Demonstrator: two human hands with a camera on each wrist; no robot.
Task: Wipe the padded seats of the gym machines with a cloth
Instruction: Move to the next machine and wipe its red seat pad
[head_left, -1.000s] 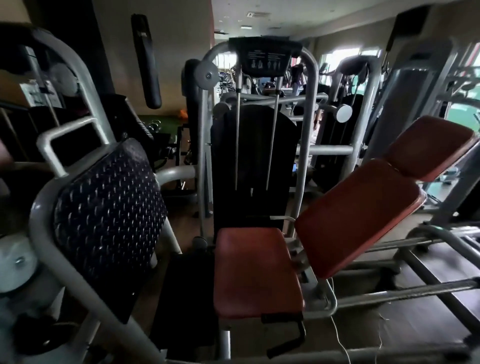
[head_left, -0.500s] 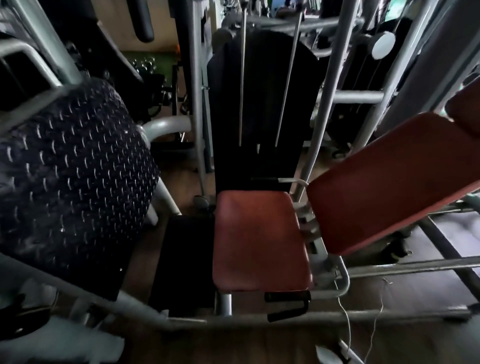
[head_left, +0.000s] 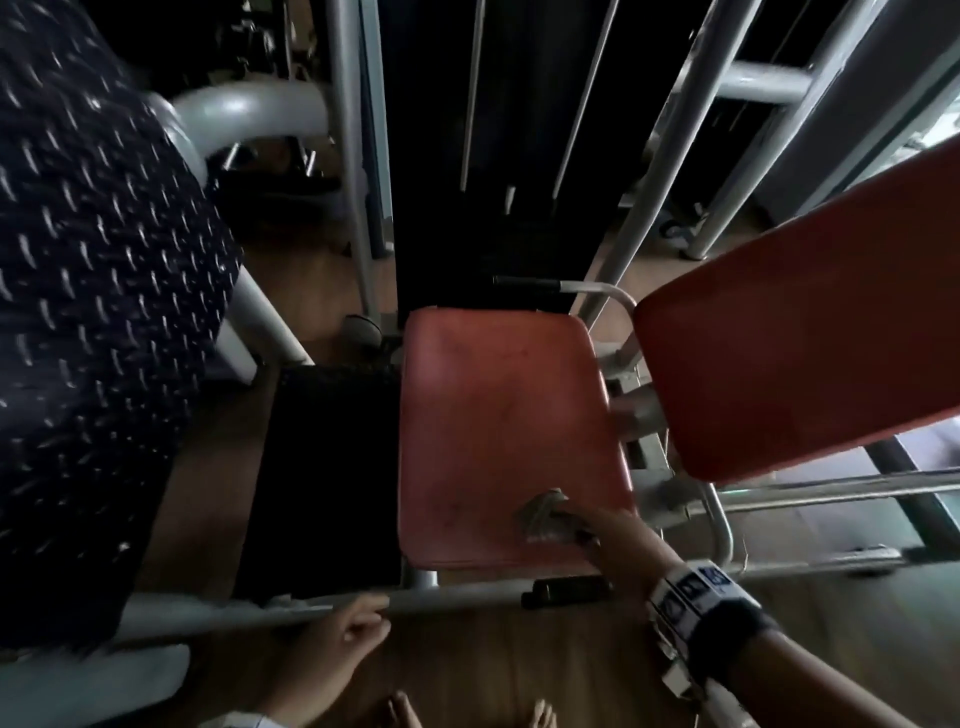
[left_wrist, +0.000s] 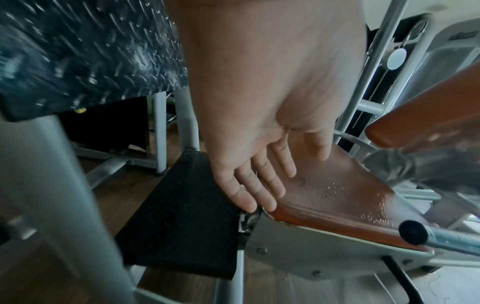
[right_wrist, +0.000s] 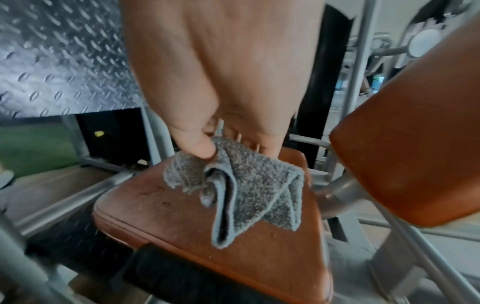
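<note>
Head view: my right hand (head_left: 618, 540) is low over the near right part of the seat (head_left: 498, 431).
Right hand: my thumb and fingers pinch the cloth (right_wrist: 241, 185) at its top edge.
Cloth: grey and crumpled, it hangs down from my pinch and lies on the seat just under my fingers (right_wrist: 197, 148).
Seat: red-brown pad, right below my right hand, with small marks on it to the left of the cloth.
Left hand: my left hand (left_wrist: 262, 164) holds nothing; its fingers are straight and a bit spread.
Left fingers: the tips (left_wrist: 246, 203) are at the near left corner of the seat; I cannot tell if they touch it.
Back pad (head_left: 800, 332): red-brown too, tilted, up and to the right of my right hand.
Bar (head_left: 311, 610): grey, runs across just in front of the seat, close to my left hand in the head view.
Foot plate (head_left: 83, 291): dark bumpy metal, far to the left of both hands.
Black mat (left_wrist: 182, 216): just left of the seat, beside my left fingertips.
Knob (left_wrist: 413, 232): black, on a bar end at the near edge of the seat.
</note>
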